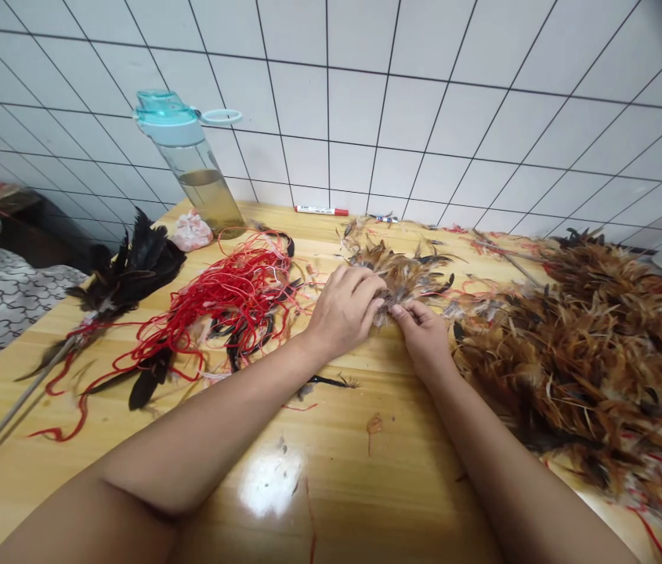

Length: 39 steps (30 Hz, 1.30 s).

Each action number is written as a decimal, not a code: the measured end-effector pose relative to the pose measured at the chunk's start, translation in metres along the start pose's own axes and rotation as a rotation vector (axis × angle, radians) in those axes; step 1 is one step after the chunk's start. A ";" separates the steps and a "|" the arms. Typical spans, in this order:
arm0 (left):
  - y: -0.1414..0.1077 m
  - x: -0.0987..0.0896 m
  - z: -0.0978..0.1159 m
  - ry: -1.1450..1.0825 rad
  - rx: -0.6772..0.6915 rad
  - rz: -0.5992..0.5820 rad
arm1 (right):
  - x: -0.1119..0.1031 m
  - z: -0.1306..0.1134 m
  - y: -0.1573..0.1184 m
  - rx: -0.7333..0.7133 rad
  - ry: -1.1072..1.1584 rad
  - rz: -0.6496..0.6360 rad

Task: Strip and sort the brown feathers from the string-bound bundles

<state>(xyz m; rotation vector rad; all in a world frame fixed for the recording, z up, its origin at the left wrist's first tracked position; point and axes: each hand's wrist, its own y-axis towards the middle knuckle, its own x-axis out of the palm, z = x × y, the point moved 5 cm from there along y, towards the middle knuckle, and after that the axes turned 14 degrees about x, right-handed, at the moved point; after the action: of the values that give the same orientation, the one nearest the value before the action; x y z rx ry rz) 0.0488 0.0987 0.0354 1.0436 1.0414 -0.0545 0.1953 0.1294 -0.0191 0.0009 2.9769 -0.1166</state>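
Head view: a large brown feather pile (589,352) lies at the right of the frame, a red string tangle (236,290) left of centre. The small feather bunch (404,270) sits at centre, its base held between closely drawn fingertips of the left hand (345,309) and right hand (428,341). It appears light, soft-vaned and easily crushed, best gripped at the stiffer quill ends.

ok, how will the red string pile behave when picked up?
The red string pile likely sags, its strands being thin and curled. Loops cross densely, so it may lift tangled, perhaps dragging black feathers at its edge.
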 end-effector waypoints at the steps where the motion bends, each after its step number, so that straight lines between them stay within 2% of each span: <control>1: 0.000 0.001 0.002 0.023 0.012 -0.039 | -0.001 0.001 0.000 0.022 0.051 0.008; 4: -0.003 0.011 0.008 0.076 0.065 -0.219 | -0.003 0.000 0.000 0.040 0.116 0.037; 7: -0.007 0.021 0.009 0.130 0.024 -0.313 | -0.003 0.001 -0.001 0.032 0.092 0.051; 10: -0.009 0.026 0.007 0.168 -0.038 -0.346 | -0.003 0.001 -0.001 0.022 0.075 0.056; 18: -0.009 0.029 0.003 0.166 -0.072 -0.411 | -0.001 0.000 -0.001 0.028 0.066 0.046; 20: -0.008 0.025 -0.002 0.074 -0.149 -0.412 | -0.002 0.001 -0.001 0.019 0.062 0.052; 22: -0.007 0.022 -0.008 -0.134 -0.295 -0.406 | -0.002 0.002 0.000 0.013 0.055 0.053; 24: -0.007 0.019 -0.015 -0.434 -0.473 -0.372 | -0.003 0.002 0.000 0.015 0.046 0.056; 27: -0.007 0.016 -0.021 -0.884 -0.696 -0.212 | -0.005 0.001 -0.001 0.017 0.047 0.077; 31: -0.007 0.018 -0.024 -1.299 -0.832 0.051 | -0.006 -0.001 0.000 0.012 0.081 0.091; 33: -0.008 0.020 -0.024 -1.358 -0.837 0.142 | -0.006 0.000 0.000 0.018 0.083 0.090; 35: -0.009 0.022 -0.024 -1.323 -0.839 0.201 | -0.005 0.000 0.000 0.016 0.077 0.094; 39: -0.014 0.031 -0.022 -1.179 -0.837 0.216 | -0.002 0.003 -0.001 -0.001 0.062 0.081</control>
<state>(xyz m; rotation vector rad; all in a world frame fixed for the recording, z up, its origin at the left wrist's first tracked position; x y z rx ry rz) 0.0440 0.1205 0.0012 0.2098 -0.1656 -0.0407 0.1976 0.1278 -0.0212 0.1273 3.0333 -0.1067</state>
